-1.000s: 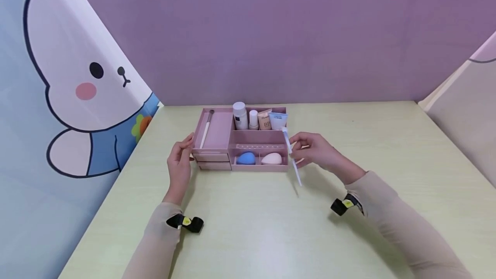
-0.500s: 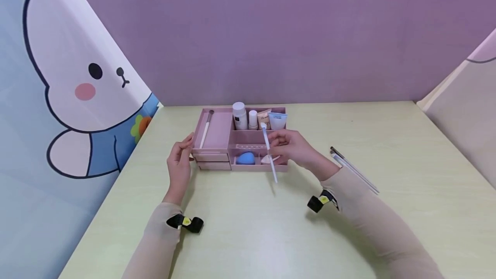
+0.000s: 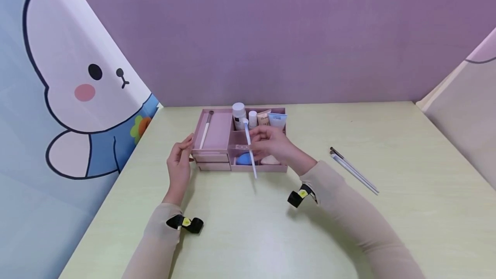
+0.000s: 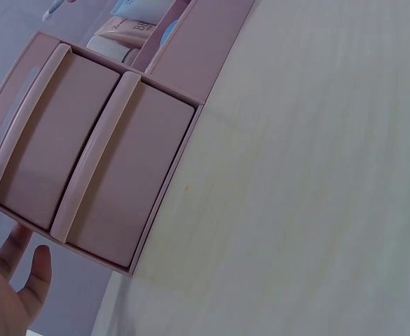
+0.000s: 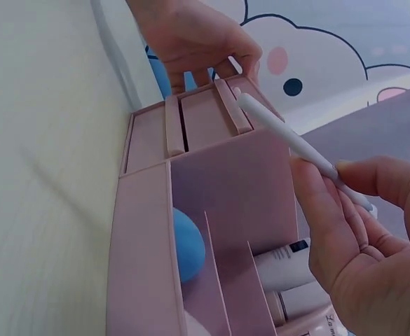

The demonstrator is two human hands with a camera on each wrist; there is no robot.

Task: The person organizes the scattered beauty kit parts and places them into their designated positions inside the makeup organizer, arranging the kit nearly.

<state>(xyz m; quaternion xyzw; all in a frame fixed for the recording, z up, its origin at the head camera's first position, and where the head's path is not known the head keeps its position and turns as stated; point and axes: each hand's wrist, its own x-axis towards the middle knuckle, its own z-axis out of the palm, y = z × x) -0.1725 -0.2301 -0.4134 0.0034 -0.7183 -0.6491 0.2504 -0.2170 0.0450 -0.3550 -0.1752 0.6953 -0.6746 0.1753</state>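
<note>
A pink cosmetics organizer stands on the table, with two drawers at its front left. My left hand rests its fingertips against the organizer's left side. Between thumb and fingers, my right hand pinches a white makeup brush, held tilted above the middle compartments, bristle end toward the back. On the upper left tray lies another makeup brush with a dark tip. A blue makeup sponge and a pale pink sponge sit in front compartments, partly covered by the right hand.
Behind the right hand, the back compartment holds a white bottle, a smaller white bottle, a beige tube and a light blue tube. Makeup brushes lie on the table at the right. A purple panel rises behind.
My right hand has carried the white makeup brush leftward from the organizer's right edge to over its middle. The brushes on the table came into sight. The left hand has stayed put.
</note>
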